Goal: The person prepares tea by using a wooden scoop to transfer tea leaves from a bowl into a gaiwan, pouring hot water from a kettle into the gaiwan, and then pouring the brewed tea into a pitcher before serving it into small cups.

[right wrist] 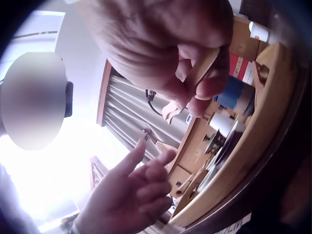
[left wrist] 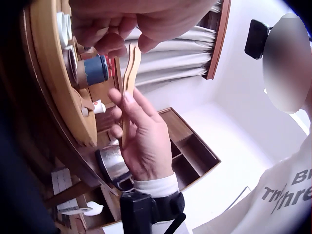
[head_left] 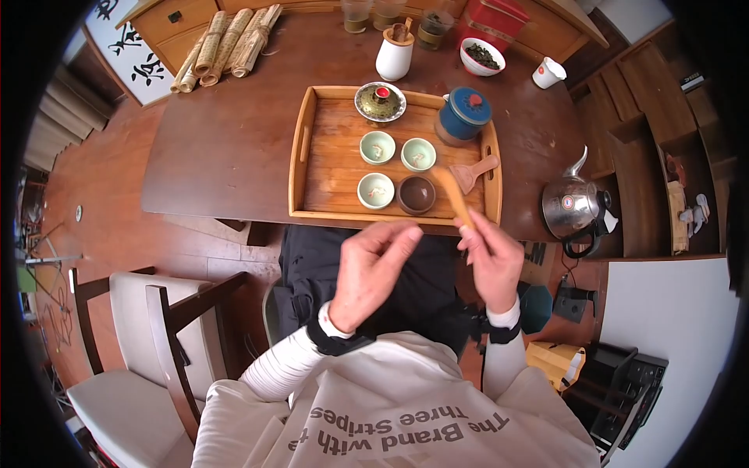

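Note:
My right hand (head_left: pixel 497 261) pinches wooden tea tongs (head_left: pixel 452 193) near one end. They point up over the front right of the wooden tray (head_left: pixel 343 214); both curved prongs show in the left wrist view. My left hand (head_left: pixel 370 269) is before the tray's front edge, fingers loosely bent and holding nothing. Three pale green cups (head_left: pixel 377 190) and a dark brown cup (head_left: pixel 416 194) stand on the tray, the brown one closest to the tongs. Behind them are a patterned lidded bowl (head_left: pixel 381 103) and a blue lidded pot (head_left: pixel 466 115). A flat wooden tea strainer (head_left: pixel 473 171) lies at the right.
A steel kettle (head_left: pixel 576 204) stands right of the tray. Along the back are rolled bamboo scrolls (head_left: pixel 222 47), a white tool holder (head_left: pixel 394 58), a bowl of tea leaves (head_left: pixel 482 57), a red box (head_left: pixel 497 22) and a white cup (head_left: pixel 549 72). A chair (head_left: pixel 144 335) stands at the left.

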### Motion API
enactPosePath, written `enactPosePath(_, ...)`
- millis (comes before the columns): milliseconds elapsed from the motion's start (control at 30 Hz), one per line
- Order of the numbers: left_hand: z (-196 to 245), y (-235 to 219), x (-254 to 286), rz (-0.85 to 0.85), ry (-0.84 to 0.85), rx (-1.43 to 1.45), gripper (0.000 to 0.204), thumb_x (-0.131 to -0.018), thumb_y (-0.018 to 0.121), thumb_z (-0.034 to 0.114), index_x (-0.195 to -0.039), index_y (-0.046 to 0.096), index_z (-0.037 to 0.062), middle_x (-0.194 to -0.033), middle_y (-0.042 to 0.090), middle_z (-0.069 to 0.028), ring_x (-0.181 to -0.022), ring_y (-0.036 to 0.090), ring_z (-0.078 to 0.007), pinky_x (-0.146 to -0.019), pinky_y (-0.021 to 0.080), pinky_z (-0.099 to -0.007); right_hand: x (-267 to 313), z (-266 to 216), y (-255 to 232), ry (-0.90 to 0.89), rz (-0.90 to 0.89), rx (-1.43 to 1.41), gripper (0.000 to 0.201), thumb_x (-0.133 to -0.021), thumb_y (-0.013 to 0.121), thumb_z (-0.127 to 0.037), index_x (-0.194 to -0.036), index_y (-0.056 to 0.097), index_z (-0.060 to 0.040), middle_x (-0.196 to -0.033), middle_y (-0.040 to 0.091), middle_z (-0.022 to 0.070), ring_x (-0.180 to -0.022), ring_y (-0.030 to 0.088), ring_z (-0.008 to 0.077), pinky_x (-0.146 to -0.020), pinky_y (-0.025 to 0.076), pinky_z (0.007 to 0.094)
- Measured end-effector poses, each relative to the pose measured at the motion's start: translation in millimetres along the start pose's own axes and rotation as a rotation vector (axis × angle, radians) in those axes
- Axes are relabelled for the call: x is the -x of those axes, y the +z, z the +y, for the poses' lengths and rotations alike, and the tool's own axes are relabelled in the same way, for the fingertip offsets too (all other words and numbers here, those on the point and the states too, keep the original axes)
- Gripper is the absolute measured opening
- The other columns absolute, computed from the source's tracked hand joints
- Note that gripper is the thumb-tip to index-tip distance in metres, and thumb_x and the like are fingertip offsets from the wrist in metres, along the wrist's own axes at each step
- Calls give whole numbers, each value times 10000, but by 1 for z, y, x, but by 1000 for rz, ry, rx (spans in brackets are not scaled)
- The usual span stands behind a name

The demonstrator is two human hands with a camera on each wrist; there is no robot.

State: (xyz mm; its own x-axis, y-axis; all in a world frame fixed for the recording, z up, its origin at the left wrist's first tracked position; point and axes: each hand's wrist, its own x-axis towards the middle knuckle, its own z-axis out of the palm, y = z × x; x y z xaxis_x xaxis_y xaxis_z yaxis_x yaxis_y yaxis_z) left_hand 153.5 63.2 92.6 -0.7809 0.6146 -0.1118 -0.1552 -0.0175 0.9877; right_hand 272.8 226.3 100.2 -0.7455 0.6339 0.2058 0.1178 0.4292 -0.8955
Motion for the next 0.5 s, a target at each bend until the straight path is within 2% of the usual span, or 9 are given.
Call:
enactPosePath(100, 2, -21, -15, 101, 80, -105, 261, -1001, 696, 193, -1083, 727, -52, -855, 712, -75, -801, 619, -114, -735, 504, -278, -23, 16, -21, 33, -27, 91, 306, -975, 675, -46, -1271, 684, 31, -968, 773, 115, -713, 663, 116, -659, 538, 260)
enactPosePath(167, 4, -37, -28, 182, 104, -169, 260, -1005, 687, 192, -1089, 723, -51, -864, 713, -97, -800, 625, -131, -730, 504, -288, -39, 23, -31, -67, -74, 235, 267, -947, 691, -33, -1205, 706, 35, -895, 736, 164, -708, 684, 181, -663, 529, 307)
enactPosePath(233, -6, -53, -47, 280, 332, -323, 245, -1007, 676, 185, -1077, 721, -45, -880, 703, -139, -785, 646, -191, -723, 510, -307, -52, 24, -37, -153, -116, 305, 264, -928, 689, -17, -1189, 718, 12, -892, 711, 180, -726, 686, 250, -689, 529, 328)
enactPosePath(300, -4, -67, -61, 379, 505, -483, 228, -1004, 673, 175, -1084, 716, -33, -858, 672, -134, -749, 638, -210, -704, 505, -323, -64, 24, -40, -203, -162, 349, 264, -919, 685, -10, -1180, 726, -3, -914, 712, 176, -755, 690, 277, -705, 534, 341)
enactPosePath(367, 1, -82, -71, 398, 492, -639, 220, -999, 669, 168, -1106, 707, -20, -843, 636, -130, -722, 623, -238, -692, 502, -349, -76, 26, -41, -250, -203, 394, 267, -910, 682, -3, -1171, 734, -18, -935, 714, 172, -783, 694, 303, -721, 539, 354)
enactPosePath(433, -8, -94, -86, 466, 548, -740, 222, -993, 664, 175, -1117, 700, -6, -845, 610, -127, -720, 602, -283, -682, 500, -382, -84, 30, -42, -390, -254, 515, 269, -886, 675, 6, -1140, 749, -42, -992, 722, 149, -862, 697, 329, -754, 549, 388)
enactPosePath(467, -11, -99, -91, 465, 526, -755, 216, -986, 668, 169, -1118, 699, 0, -853, 611, -125, -739, 602, -285, -694, 501, -388, -88, 28, -44, -444, -301, 561, 301, -854, 674, 56, -1147, 728, 15, -1019, 722, 180, -875, 695, 348, -789, 556, 388)
enactPosePath(500, -14, -102, -94, 467, 503, -770, 211, -980, 673, 163, -1118, 698, 6, -860, 611, -123, -758, 602, -286, -706, 502, -394, -91, 27, -45, -447, -302, 561, 301, -854, 674, 56, -1147, 728, 15, -1019, 722, 180, -875, 695, 348, -789, 556, 388)
